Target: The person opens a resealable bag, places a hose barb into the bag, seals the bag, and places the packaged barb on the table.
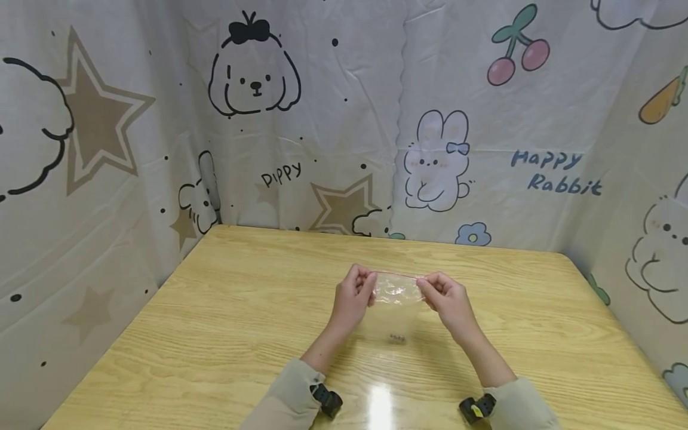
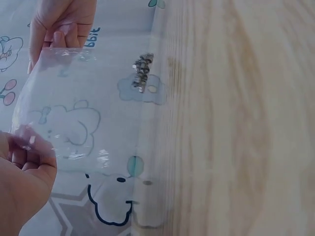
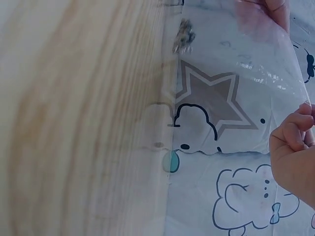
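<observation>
A clear zip-lock bag [image 1: 395, 307] with a thin red line along its top edge hangs between both hands above the table. My left hand [image 1: 352, 298] pinches its top left corner, and my right hand [image 1: 447, 300] pinches the top right corner. Small metallic pieces [image 2: 142, 73] lie clustered at the bottom of the bag; they look like screws or similar hardware, too small to name surely. In the right wrist view the same cluster of metal pieces [image 3: 184, 37] shows through the film. Whether the bag's mouth is sealed cannot be told.
The wooden table [image 1: 242, 310] stretches beneath the hands. A printed curtain [image 1: 344, 107] with cartoon animals surrounds its back and sides. Each wrist carries a small black camera, such as the left one [image 1: 326, 401].
</observation>
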Available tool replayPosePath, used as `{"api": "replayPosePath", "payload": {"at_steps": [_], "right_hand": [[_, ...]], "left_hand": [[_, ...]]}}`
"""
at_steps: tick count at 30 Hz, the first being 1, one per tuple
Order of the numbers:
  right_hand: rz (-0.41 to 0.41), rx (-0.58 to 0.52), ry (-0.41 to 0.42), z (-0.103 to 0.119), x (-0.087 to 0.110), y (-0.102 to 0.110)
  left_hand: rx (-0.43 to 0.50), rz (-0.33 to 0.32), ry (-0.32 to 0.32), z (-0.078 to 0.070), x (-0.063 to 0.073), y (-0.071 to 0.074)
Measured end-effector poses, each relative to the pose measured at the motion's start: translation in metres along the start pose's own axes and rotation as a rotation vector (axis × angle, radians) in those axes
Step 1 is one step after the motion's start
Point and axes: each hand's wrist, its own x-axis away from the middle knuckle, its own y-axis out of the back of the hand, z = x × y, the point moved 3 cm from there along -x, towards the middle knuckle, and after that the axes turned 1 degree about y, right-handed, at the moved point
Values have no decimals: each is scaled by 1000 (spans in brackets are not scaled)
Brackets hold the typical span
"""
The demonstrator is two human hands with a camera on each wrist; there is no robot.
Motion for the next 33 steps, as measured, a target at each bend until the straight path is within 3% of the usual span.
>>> {"api": "replayPosePath", "payload": {"at_steps": [10, 16, 23, 33], "right_hand": [[-21, -8, 5, 1, -1, 1], [40, -3, 8, 1, -2, -4], [49, 41, -18, 0, -2, -5], [101, 44, 10, -3, -4, -9]], "left_hand": [[-22, 32, 1, 3, 1, -2], [12, 45, 0, 1, 2, -3], [26, 52, 14, 1, 4, -6], [14, 84, 4, -21, 10, -4]]}}
